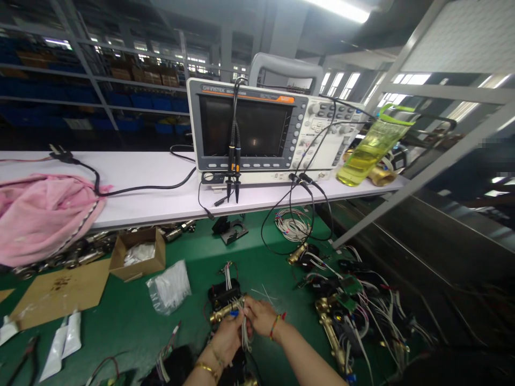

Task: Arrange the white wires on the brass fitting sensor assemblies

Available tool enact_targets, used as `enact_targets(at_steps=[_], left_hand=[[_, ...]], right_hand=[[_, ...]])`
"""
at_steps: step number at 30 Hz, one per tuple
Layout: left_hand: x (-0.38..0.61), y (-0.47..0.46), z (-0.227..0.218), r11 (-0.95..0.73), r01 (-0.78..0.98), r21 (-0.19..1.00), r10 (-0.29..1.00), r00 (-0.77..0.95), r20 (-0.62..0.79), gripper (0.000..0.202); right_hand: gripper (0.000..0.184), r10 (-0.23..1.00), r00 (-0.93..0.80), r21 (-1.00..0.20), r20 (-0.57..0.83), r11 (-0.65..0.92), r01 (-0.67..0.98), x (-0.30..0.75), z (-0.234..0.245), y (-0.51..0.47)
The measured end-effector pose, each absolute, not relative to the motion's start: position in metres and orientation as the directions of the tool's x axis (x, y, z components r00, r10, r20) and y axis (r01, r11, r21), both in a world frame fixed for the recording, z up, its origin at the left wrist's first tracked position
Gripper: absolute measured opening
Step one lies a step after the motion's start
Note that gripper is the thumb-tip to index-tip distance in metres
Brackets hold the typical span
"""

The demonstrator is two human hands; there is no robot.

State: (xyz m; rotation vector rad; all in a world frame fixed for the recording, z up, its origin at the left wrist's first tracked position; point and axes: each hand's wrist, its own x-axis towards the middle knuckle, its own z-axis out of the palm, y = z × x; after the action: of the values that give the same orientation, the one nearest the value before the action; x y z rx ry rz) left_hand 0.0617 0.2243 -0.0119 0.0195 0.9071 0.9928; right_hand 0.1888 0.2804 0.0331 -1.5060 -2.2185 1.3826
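Note:
My left hand (226, 339) and my right hand (260, 316) meet low in the middle of the view over a green mat (132, 316). Together they grip a small brass fitting (222, 311) with a black module (223, 293) and a bundle of thin white wires (244, 332). The wires run down between my fingers. A gold bangle sits on my left wrist and a beaded band on my right wrist.
An oscilloscope (257, 131) with hanging probes (233, 161) stands on a white shelf (153, 187). A yellow-green bottle (368, 153) leans at its right. Several brass assemblies with wires (346, 311) lie to the right. A cardboard box (139, 253), plastic bag (169, 287), white tubes (62, 343) and pink cloth (40, 214) lie left.

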Motion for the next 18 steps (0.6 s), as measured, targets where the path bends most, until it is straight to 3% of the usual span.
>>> enact_targets(at_steps=[3,8,11,14,18], left_hand=[[0.059,0.228,-0.007,0.579,-0.725,0.374,0.727,0.250,-0.640,0.035],[0.062,0.230,-0.005,0.563,-0.751,0.346,0.717,0.235,-0.656,0.026],[0.061,0.229,-0.001,0.566,-0.754,0.333,0.723,0.261,-0.640,0.023],[0.059,0.229,0.002,0.594,-0.741,0.312,0.700,0.286,-0.654,0.022],[0.059,0.229,0.001,0.566,-0.774,0.284,0.687,0.252,-0.681,0.024]], right_hand=[[0.010,0.848,-0.407,-0.781,-0.340,-0.013,0.625,0.186,0.022,0.272],[0.037,0.915,-0.179,-0.854,-0.361,-0.247,0.458,0.180,-0.002,0.248],[0.044,0.931,-0.100,-0.875,-0.351,-0.288,0.390,0.179,-0.012,0.237],[0.040,0.949,-0.053,-0.887,-0.310,-0.269,0.376,0.178,-0.014,0.234],[0.020,0.967,-0.029,-0.880,-0.253,-0.218,0.423,0.176,-0.005,0.233]])
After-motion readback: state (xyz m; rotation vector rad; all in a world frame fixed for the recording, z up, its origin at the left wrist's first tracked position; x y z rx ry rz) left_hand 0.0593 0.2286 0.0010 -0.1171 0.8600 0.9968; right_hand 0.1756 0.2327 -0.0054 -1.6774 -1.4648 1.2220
